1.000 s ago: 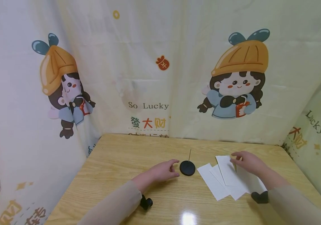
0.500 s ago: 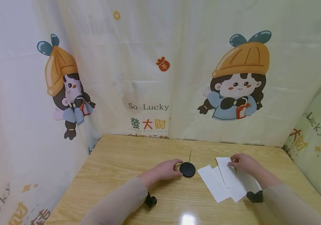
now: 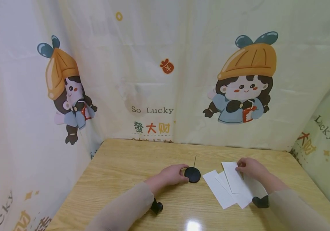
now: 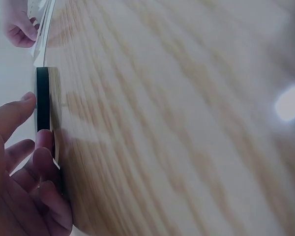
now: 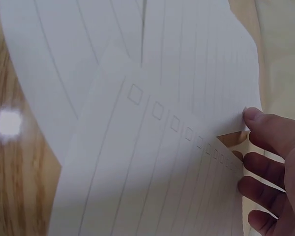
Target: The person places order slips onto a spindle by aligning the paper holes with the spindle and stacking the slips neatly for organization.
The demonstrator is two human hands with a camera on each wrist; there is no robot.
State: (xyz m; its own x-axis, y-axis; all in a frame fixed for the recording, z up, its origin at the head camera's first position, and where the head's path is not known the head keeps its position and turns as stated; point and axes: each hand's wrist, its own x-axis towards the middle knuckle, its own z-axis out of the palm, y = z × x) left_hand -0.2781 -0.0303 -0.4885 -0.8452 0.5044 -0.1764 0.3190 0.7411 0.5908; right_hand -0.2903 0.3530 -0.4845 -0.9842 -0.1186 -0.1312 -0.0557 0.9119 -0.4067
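In the head view my left hand (image 3: 173, 174) grips the left rim of a bill spike (image 3: 192, 175), a round black base with a thin upright needle. The left wrist view shows the black base (image 4: 43, 98) edge-on, between the thumb and a finger. My right hand (image 3: 251, 168) is at the far right edge of several overlapping white paper sheets (image 3: 225, 192). In the right wrist view its bent fingers (image 5: 265, 169) are right at the edge of a lined sheet (image 5: 152, 172) printed with small squares, and the thumb overlaps another sheet's edge, with a gap between thumb and fingers.
Both hands work over a wooden table (image 3: 130, 160), whose far edge meets a patterned curtain (image 3: 194, 80). Curtain also hangs at both sides. Black wrist devices (image 3: 157, 206) show under both sleeves, and light reflects off the table's near part.
My left hand has moved right onto the base's rim and taken hold of it. My right hand has lowered slightly at the sheets' edge. The sheets lie about as before.
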